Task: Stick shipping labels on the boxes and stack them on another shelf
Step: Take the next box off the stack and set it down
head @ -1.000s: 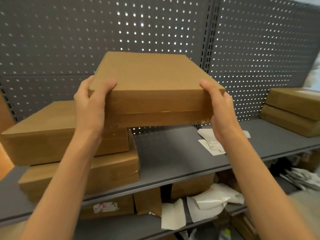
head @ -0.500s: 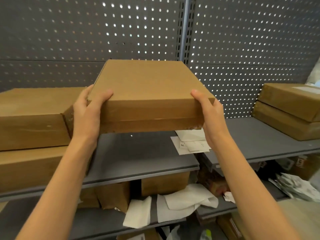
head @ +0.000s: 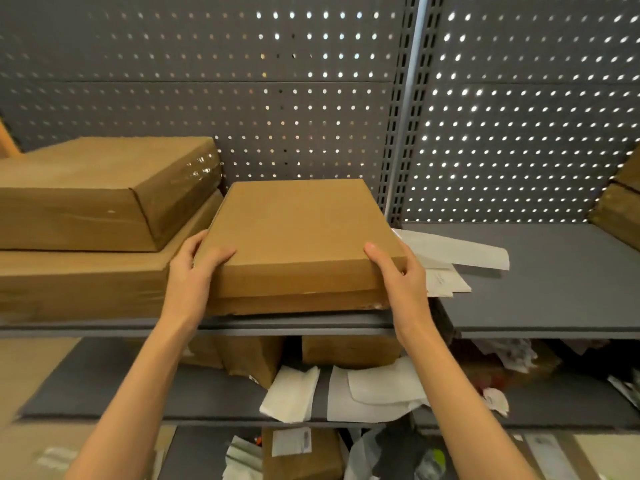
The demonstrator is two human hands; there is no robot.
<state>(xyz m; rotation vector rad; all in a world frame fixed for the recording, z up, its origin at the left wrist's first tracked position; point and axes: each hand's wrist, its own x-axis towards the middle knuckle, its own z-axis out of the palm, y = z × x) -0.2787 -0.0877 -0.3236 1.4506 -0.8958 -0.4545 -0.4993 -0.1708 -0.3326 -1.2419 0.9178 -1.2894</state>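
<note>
A flat brown cardboard box (head: 298, 237) rests on the grey shelf (head: 301, 322), its near edge at the shelf's front. My left hand (head: 194, 271) grips its near left corner, thumb on top. My right hand (head: 401, 282) grips the near right corner the same way. The box's top is plain, with no label showing. White label sheets (head: 450, 258) lie on the shelf just right of the box, partly under it.
Two bigger brown boxes (head: 86, 216) are stacked at the left, touching the held box. More boxes (head: 616, 209) stand at the far right. A perforated back panel (head: 277, 98) closes the rear. Lower shelves hold boxes and loose white paper (head: 363, 389).
The box came down from mid-air onto the shelf beside the left stack. Both hands kept their hold and moved down with it.
</note>
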